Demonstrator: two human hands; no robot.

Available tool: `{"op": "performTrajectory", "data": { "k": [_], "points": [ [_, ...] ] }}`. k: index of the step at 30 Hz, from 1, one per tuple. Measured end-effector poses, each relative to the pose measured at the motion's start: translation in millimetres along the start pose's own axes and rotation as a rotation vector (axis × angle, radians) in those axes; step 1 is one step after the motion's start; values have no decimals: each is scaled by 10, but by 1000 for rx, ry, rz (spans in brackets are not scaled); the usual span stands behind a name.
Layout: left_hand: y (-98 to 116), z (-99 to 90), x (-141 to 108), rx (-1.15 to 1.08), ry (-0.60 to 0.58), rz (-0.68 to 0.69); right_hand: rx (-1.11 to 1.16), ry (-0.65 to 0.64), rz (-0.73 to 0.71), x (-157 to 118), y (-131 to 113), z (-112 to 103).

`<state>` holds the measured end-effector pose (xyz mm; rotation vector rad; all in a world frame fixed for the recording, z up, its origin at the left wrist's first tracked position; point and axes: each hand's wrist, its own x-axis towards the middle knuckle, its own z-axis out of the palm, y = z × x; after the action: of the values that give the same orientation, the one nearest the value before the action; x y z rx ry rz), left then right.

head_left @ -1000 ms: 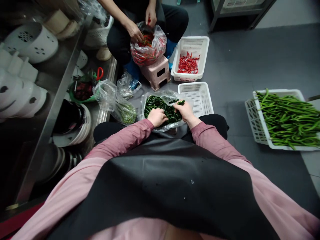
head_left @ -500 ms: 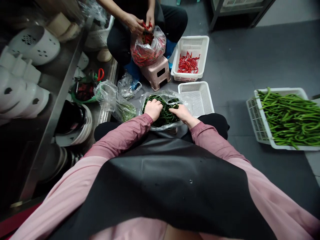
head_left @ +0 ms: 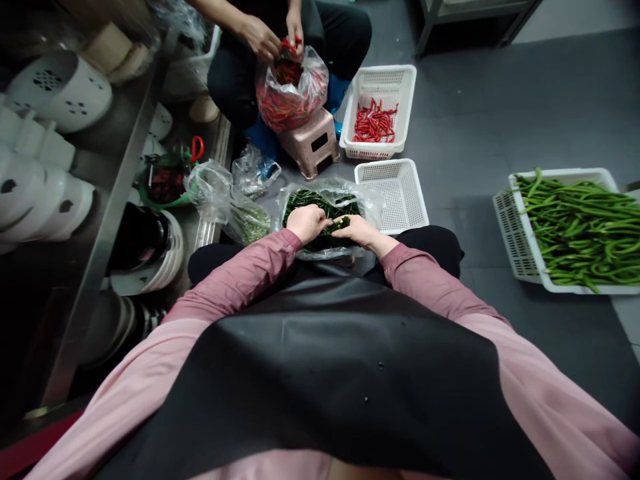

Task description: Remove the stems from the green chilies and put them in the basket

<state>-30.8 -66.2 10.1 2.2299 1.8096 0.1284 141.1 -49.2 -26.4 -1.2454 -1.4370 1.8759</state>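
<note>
A clear plastic bag (head_left: 371,198) full of dark green chillies (head_left: 311,198) lies open between my knees. Over it, my right hand (head_left: 359,230) is closed on several green chillies, their pale ends showing near the fingertips. My left hand (head_left: 307,223) is pinched close to the right fingertips, at the ends of those chillies; what it grips is too small to make out. Just beyond the bag on the right stands a white perforated basket (head_left: 393,193) with nothing visible in it.
Opposite, a person's hands (head_left: 263,40) pick at red chillies in a bag (head_left: 285,107) on a pink stool (head_left: 313,143). A basket of red chillies (head_left: 375,123) stands beside it. Long green beans (head_left: 585,230) fill a basket at right. A metal shelf (head_left: 113,220) runs along the left.
My left hand has lifted from the chillies in the bag and moved right to meet my right hand. The green chillies in my right hand show more clearly. The view has shifted slightly.
</note>
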Motion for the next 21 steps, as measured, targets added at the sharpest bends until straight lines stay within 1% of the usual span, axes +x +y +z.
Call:
{"op": "performTrajectory", "data": {
  "k": [2,4,5,7,8,9,10,11,13,15,16,17,19,20,21],
  "points": [
    [24,-88,-14,-65,91,-26,-29,13,-38,16,-30,51],
    [52,-151,-18,-208,135,-46,-101,47,-92,21,-78,80],
    [56,-178,-14,-325,124,-63,-143,51,-128,10,-113,83],
    [24,-231,4,-604,56,-106,-185,19,-207,-51,-214,56],
    [-12,-254,15,-716,25,-128,-161,6,-245,-97,-284,16],
    [-59,-273,23,-773,13,-143,-106,13,-280,-149,-365,-48],
    [-113,-284,26,-757,25,-147,-30,46,-311,-197,-453,-141],
    [-171,-286,22,-675,54,-140,57,113,-340,-233,-542,-264],
    [-277,-255,-10,-405,95,-87,218,307,-381,-242,-693,-595],
    [-349,-193,-66,-161,50,-1,334,500,-355,-146,-757,-986],
    [-369,-158,-98,-72,6,36,382,594,-288,-65,-746,-1180],
    [-377,-125,-130,0,-38,66,404,677,-176,31,-709,-1360],
    [-370,-72,-183,115,-108,108,406,701,60,228,-581,-1658],
    [-359,-54,-203,160,-129,118,372,689,131,315,-512,-1771],
    [-347,-41,-217,196,-145,122,312,673,149,386,-454,-1856]
  ]
}}
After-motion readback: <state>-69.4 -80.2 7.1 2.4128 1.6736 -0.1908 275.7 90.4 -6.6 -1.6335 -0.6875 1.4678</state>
